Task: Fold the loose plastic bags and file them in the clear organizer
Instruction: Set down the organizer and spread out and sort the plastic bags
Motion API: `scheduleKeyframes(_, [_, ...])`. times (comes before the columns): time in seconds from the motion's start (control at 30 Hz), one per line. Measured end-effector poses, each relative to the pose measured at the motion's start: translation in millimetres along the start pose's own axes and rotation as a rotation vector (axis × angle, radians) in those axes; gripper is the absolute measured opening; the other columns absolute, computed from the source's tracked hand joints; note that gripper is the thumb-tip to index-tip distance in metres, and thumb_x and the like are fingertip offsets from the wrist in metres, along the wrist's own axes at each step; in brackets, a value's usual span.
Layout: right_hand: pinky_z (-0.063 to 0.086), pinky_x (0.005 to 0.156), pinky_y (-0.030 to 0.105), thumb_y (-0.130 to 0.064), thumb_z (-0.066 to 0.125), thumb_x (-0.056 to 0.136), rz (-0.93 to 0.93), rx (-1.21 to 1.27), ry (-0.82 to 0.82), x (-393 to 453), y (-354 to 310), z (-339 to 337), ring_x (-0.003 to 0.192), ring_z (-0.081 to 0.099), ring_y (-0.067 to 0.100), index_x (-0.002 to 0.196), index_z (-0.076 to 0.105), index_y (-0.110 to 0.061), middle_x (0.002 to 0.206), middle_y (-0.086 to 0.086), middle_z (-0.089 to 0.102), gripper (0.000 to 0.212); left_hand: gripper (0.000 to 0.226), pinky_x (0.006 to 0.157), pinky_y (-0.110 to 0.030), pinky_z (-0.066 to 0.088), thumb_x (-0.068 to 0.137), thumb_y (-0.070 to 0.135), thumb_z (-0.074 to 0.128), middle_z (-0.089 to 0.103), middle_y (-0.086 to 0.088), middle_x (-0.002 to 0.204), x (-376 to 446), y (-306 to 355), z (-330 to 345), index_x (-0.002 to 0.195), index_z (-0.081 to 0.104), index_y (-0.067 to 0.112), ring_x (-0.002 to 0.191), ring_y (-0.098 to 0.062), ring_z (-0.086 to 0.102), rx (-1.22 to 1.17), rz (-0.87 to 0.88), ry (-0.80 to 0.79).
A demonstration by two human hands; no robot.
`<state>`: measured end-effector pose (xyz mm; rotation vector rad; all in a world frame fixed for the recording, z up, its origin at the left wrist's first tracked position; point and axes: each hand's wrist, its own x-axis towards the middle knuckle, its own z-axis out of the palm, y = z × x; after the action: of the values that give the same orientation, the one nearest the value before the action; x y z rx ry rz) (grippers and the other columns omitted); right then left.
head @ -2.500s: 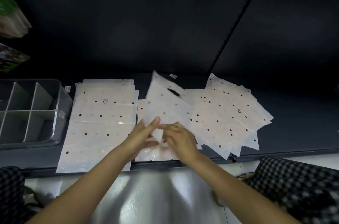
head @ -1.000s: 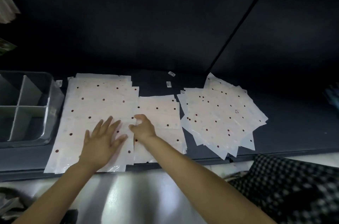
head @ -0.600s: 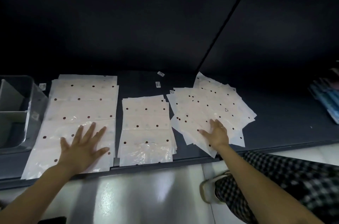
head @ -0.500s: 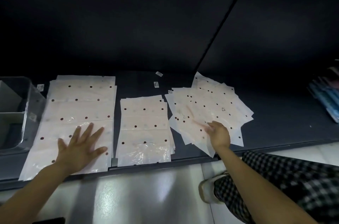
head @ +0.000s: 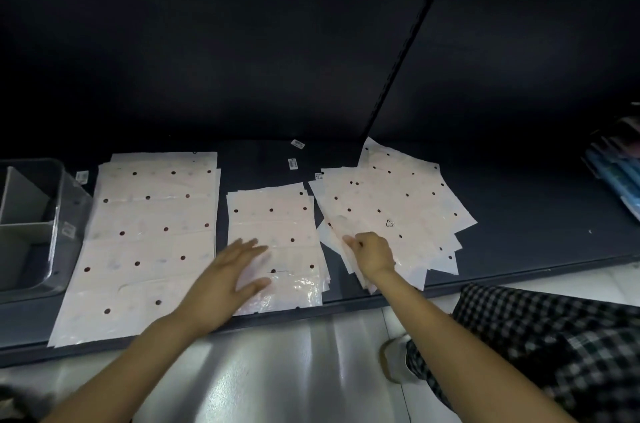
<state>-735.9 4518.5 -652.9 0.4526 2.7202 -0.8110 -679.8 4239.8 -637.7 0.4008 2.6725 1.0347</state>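
My left hand (head: 227,278) is spread flat, fingers straight and slightly blurred, over the near left part of the middle stack of bags (head: 277,246); it grips nothing, and I cannot tell whether the palm actually presses on the plastic or floats just above it. My right hand (head: 372,254) is curled, fingers tucked in, on the near left edge of the fanned pile of bags (head: 391,211). It looks to be pinching the edge of a sheet there, though the fingertips are hidden under the knuckles, so I cannot see how many sheets it has.

All the bags I can see lie on the dark shelf (head: 540,214). They are pale, see-through sheets with dark dots. The big stack (head: 145,242) sits on the left and reaches the front lip of the shelf. The middle stack is narrower and lies just beside it, with a strip of bare shelf between them. The fanned pile lies to the right, its sheets skewed at different angles and overlapping.

The clear organizer (head: 31,225) stands at the far left, just beside the big stack, cut off by the edge of view; I can see grey dividers inside it.

Two small labels (head: 293,163) lie on the shelf behind the middle stack. My checked trouser leg (head: 554,343) and a shoe (head: 393,358) show at lower right over the shiny floor (head: 294,370).
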Motion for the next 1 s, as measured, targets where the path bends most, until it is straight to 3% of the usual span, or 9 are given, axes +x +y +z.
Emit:
scheduleKeyframes(0.2, [0.026, 0.051, 0.025, -0.032, 0.039, 0.101, 0.032, 0.147, -0.090, 0, -7, -9, 0.053, 0.032, 0.012, 0.055, 0.028, -0.015, 0.055, -0.001, 0.034, 0.050, 0.060, 0.118, -0.026, 0.006, 0.091, 0.054, 0.048, 0.011, 0.011, 0.157, -8, 1, 21, 0.145, 0.029, 0.035, 0.146, -0.008, 0.001, 0.096, -0.047, -0.223])
scheduleKeyframes(0.4, [0.019, 0.049, 0.028, -0.022, 0.049, 0.097, 0.021, 0.365, 0.133, -6, -36, -8, 0.051, 0.024, 0.013, 0.057, 0.023, -0.017, 0.054, -0.003, 0.026, 0.048, 0.063, 0.116, -0.028, -0.002, 0.091, 0.058, 0.044, 0.004, 0.010, 0.158, -14, -5, 22, 0.147, 0.026, 0.034, 0.146, -0.011, -0.004, 0.208, -0.070, -0.330])
scheduleKeyframes(0.47, [0.019, 0.049, 0.026, -0.020, 0.049, 0.097, -0.089, 0.347, 0.064, -13, -54, -7, 0.051, 0.025, 0.012, 0.058, 0.025, -0.018, 0.055, -0.004, 0.027, 0.046, 0.059, 0.115, -0.024, 0.010, 0.088, 0.056, 0.049, 0.021, 0.012, 0.155, -8, 9, 17, 0.141, 0.036, 0.035, 0.144, -0.006, 0.011, -0.068, -0.123, -0.212])
scheduleKeyframes(0.57, [0.030, 0.055, 0.028, -0.019, 0.048, 0.098, -0.537, 0.032, -0.024, -32, -76, 0, 0.062, 0.041, 0.015, 0.066, 0.047, -0.015, 0.062, -0.003, 0.045, 0.032, 0.055, 0.103, -0.026, 0.032, 0.082, 0.061, 0.046, 0.043, 0.007, 0.143, 4, 33, 4, 0.131, 0.042, 0.038, 0.125, -0.010, 0.043, -0.771, -0.399, -0.014])
scheduleKeyframes(0.63, [0.039, 0.071, 0.032, -0.019, 0.049, 0.097, -0.813, -0.220, -0.139, -43, -83, 10, 0.084, 0.049, 0.022, 0.087, 0.063, -0.007, 0.081, 0.007, 0.059, 0.021, 0.053, 0.095, -0.035, 0.045, 0.082, 0.063, 0.043, 0.053, -0.005, 0.130, 12, 35, 0, 0.126, 0.044, 0.032, 0.112, -0.023, 0.058, -1.223, -0.587, 0.050])
scheduleKeyframes(0.7, [0.039, 0.088, 0.035, -0.027, 0.050, 0.096, -0.917, -0.389, -0.305, -50, -84, 22, 0.102, 0.047, 0.024, 0.095, 0.066, -0.007, 0.101, 0.007, 0.062, 0.025, 0.061, 0.082, -0.039, 0.053, 0.080, 0.067, 0.045, 0.062, -0.011, 0.119, 13, 28, -2, 0.123, 0.051, 0.025, 0.103, -0.030, 0.064, -1.376, -0.675, 0.017])
scheduleKeyframes(0.87, [0.030, 0.104, 0.024, -0.041, 0.053, 0.093, -0.635, -0.091, -0.567, -48, -68, 24, 0.121, 0.037, 0.011, 0.114, 0.067, -0.027, 0.131, -0.009, 0.056, 0.029, 0.037, 0.070, -0.039, 0.051, 0.090, 0.009, 0.060, 0.064, -0.019, 0.103, 11, 13, 14, 0.124, 0.050, 0.001, 0.083, -0.034, 0.064, -1.314, -0.811, 0.188])
scheduleKeyframes(0.93, [0.032, 0.105, 0.026, -0.043, 0.052, 0.093, -0.452, 0.087, -0.324, -36, -55, 16, 0.126, 0.039, 0.015, 0.127, 0.059, -0.025, 0.134, -0.004, 0.055, 0.038, 0.035, 0.067, -0.038, 0.051, 0.088, -0.006, 0.055, 0.063, -0.021, 0.103, 10, 9, 21, 0.123, 0.053, 0.000, 0.082, -0.035, 0.061, -1.241, -0.830, 0.239])
scheduleKeyframes(1.0, [0.029, 0.108, 0.030, -0.043, 0.050, 0.094, -0.308, -0.057, -0.044, -20, -34, 6, 0.135, 0.031, 0.023, 0.141, 0.042, -0.017, 0.145, 0.005, 0.043, 0.054, 0.032, 0.061, -0.034, 0.048, 0.091, -0.006, 0.051, 0.062, -0.020, 0.105, 10, 10, 23, 0.122, 0.054, 0.003, 0.084, -0.035, 0.059, -1.236, -0.828, 0.317])
